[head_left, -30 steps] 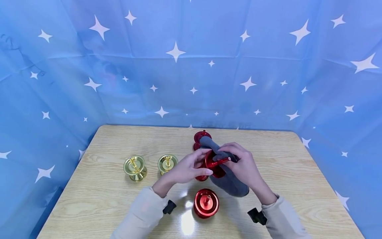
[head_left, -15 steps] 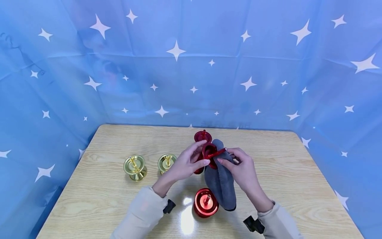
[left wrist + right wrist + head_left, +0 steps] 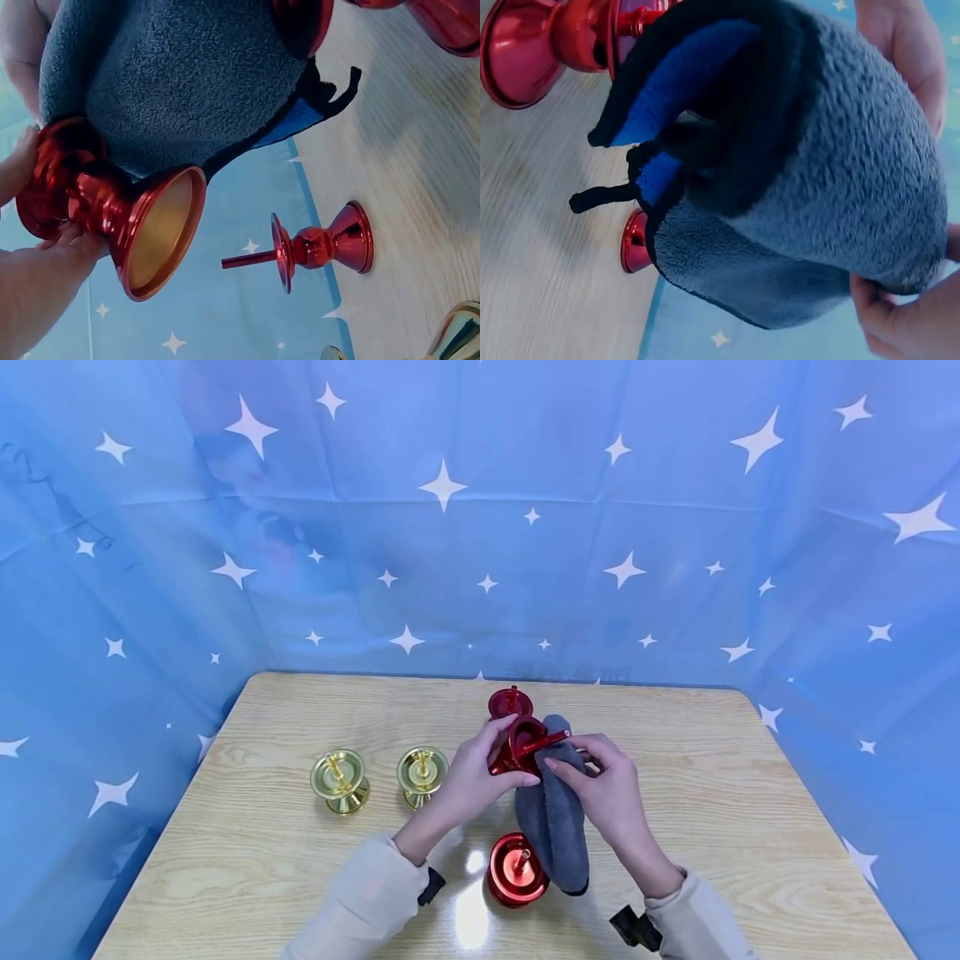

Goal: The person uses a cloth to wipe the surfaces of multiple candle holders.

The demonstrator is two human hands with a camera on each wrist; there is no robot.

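My left hand (image 3: 476, 777) grips a shiny red metal candle holder (image 3: 527, 735) by its stem, tilted so that its spike points to the right. In the left wrist view, the flared base of that candle holder (image 3: 101, 199) faces the camera. My right hand (image 3: 611, 785) pinches a grey plush cloth (image 3: 558, 827) against the candle holder's dish side. The cloth hangs down from there in folds, with a black edge and a blue underside (image 3: 675, 75) in the right wrist view. Much of the dish is hidden by the cloth.
Nearest me on the wooden table (image 3: 712, 827) stands another red candle holder (image 3: 517, 870), overlapped by the cloth's lower end. Behind the hands is a red candle holder (image 3: 512, 702). Two gold candle holders (image 3: 339, 783) stand left. A blue star-printed curtain (image 3: 480, 527) surrounds the table.
The right hand has regripped the cloth, which has swung left and now hangs lengthwise toward me. The held candle holder has shifted slightly up and left, its spike still pointing right.
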